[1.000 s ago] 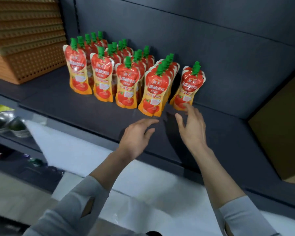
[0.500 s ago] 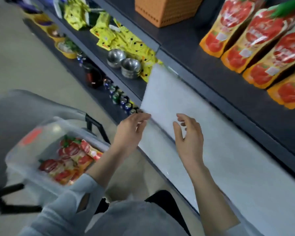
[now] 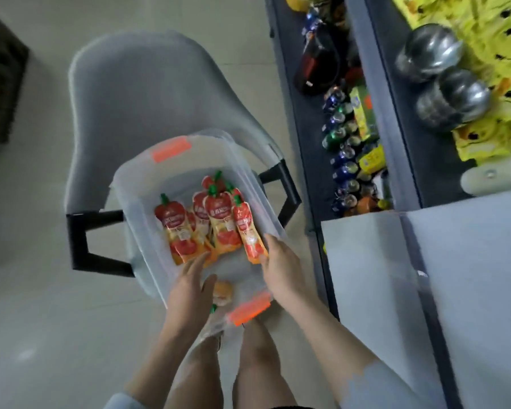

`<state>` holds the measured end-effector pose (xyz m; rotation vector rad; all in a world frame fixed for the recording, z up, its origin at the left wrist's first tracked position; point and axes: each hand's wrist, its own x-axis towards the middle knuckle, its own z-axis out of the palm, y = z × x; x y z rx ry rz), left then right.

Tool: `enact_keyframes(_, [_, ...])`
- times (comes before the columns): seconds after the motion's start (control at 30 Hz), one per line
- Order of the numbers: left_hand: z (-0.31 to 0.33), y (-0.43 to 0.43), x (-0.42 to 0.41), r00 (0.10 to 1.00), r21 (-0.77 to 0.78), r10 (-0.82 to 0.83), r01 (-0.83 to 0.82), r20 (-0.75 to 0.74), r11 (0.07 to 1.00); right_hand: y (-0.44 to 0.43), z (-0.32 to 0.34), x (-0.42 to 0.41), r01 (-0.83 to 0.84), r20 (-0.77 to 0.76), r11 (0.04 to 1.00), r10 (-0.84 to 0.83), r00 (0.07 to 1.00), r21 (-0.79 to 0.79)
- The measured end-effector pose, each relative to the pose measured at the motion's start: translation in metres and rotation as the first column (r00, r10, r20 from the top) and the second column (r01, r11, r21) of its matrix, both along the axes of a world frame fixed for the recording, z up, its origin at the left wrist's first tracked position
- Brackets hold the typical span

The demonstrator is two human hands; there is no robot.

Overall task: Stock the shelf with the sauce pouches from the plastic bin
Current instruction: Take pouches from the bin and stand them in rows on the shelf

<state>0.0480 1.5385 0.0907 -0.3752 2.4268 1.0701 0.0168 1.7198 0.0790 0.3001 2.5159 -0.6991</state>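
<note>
The left hand [image 3: 189, 286] reaches into the plastic bin [image 3: 248, 172] with its fingers straight and spread. Their tips are at the lower edge of the sauce pouches [image 3: 216, 222] and it grips nothing. The right hand [image 3: 281, 270] lies along the bin's right wall with its fingers against the bottom corner of the rightmost pouch [image 3: 248, 234]. Whether they have closed on it cannot be told. About half a dozen pouches lie flat and overlapping on the bin floor, green caps pointing away from the person. Something orange, blurred, lies at the near end beside the left hand's thumb. The bin sits on a grey chair [image 3: 136, 84], which stands next to the lower shelves [image 3: 304, 119] of cans [image 3: 342, 160], steel bowls [image 3: 443, 81] and yellow packs.

The task looks well along but unfinished: these last pouches must still go up, and this step is picking up the next ones.

A second ago both hands were empty at the shelf, just in front of several rows of standing pouches. Half a second ago they hung over the white sheet [image 3: 455, 276] at the shelf edge, with the bin off to the lower left. Now the view has swung down, the stocked rows are out of sight, and both hands are inside the bin.
</note>
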Motion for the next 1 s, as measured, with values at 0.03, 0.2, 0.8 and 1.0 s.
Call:
enact_keyframes(0.03, [-0.011, -0.001, -0.004, 0.999, -0.015, 0.039, -0.039, 0.011, 0.999, -0.008, -0.021, -0.013, -0.019, 0.065, 0.999, 0.017, 0.998, 0.032])
enact_keyframes(0.2, [-0.075, -0.001, -0.035, 0.995, -0.049, 0.074, -0.071, 0.066, 0.996, -0.046, -0.109, -0.049, 0.028, 0.125, 0.985, -0.050, 0.991, 0.170])
enact_keyframes(0.8, [-0.172, 0.022, -0.119, 0.987, -0.233, 0.146, -0.126, 0.070, 0.964, -0.064, -0.160, -0.055, 0.274, 0.115, 0.955, -0.286, 0.951, 0.111])
enact_keyframes(1.0, [-0.160, 0.004, -0.125, 0.984, -0.159, 0.085, -0.060, 0.157, 0.986, -0.058, -0.151, -0.054, 0.285, 0.178, 0.958, -0.279, 0.944, -0.012])
